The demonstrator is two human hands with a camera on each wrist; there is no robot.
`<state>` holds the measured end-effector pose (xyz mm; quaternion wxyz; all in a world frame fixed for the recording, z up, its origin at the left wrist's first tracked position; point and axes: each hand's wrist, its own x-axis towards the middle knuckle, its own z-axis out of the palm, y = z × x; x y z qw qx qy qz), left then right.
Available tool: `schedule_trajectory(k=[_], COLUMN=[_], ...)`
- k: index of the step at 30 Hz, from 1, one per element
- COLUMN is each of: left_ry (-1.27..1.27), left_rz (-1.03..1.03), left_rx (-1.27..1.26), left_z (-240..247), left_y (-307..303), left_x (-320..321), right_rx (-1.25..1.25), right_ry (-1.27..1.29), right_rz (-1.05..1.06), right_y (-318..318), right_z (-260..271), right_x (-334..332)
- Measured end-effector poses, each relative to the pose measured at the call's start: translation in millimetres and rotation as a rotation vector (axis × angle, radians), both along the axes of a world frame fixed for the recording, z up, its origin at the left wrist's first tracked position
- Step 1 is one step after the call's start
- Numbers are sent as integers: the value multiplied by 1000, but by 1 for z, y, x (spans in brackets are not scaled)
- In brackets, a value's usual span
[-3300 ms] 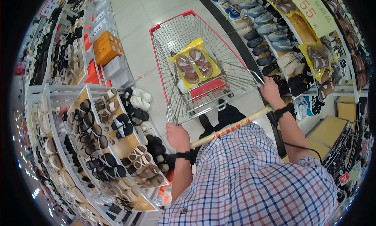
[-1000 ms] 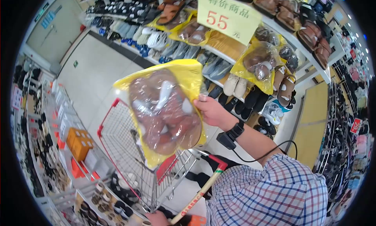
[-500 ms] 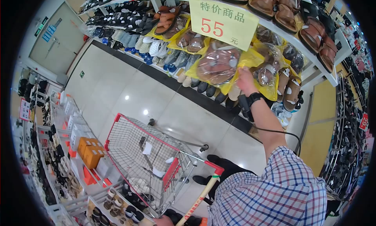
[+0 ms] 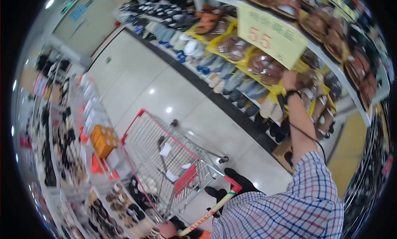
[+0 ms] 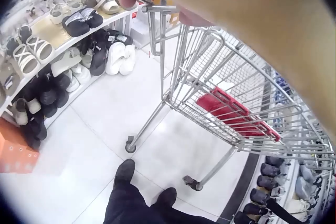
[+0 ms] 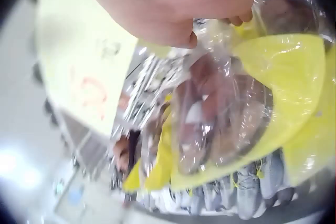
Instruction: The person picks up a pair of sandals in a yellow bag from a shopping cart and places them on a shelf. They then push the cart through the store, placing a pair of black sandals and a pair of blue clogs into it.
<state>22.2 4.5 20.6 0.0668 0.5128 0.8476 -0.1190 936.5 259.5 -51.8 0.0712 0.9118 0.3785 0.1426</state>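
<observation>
At the shelf edge, the right hand (image 4: 290, 79) is at the corner of a clear-and-yellow bag of brown sandals (image 4: 264, 68). Seen from the right wrist, the curled hand (image 6: 178, 3) pinches plastic at the top of the bag (image 6: 226, 113), though blur and the hand itself hide part of the contact. The left hand (image 4: 166, 229) grips the shopping cart's handle at the lower edge of the head view; its fingers (image 5: 194, 18) show by the metal frame. A red panel (image 5: 239, 113) is on the cart (image 4: 161, 156).
A pale price sign (image 4: 271, 34) marked 55 hangs above the bags. More bagged sandals (image 4: 231, 46) and rows of shoes (image 4: 198, 61) line the right shelf. Orange boxes (image 4: 104, 141) and shoe racks stand left of the cart. Tiled floor (image 4: 149, 84) runs between.
The sandal bag went from over the cart to the right-hand shelf, carried by the right hand. Since half a second ago it has settled among the other bags. The left hand stays at the handle.
</observation>
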Motion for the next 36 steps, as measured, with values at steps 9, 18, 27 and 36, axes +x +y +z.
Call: schedule_trajectory(k=[9,18,27,36], left_ry=[-263,-388,-404,-602], left_rz=[164,185,246,87], left_rx=[21,75,247,146], left_z=[-41,-37,-43,-25], left_y=[-20,-13,12,93], left_x=[-61,-59,-62,-124], right_rx=[268,-241,-192,-52], right_ry=[1719,1223,942,1358], right_rz=[327,817,696,432], right_y=[-115,-98,-85,-44], right_z=[-11,-8,8,-7], right_x=[-370,-514,-528,-548])
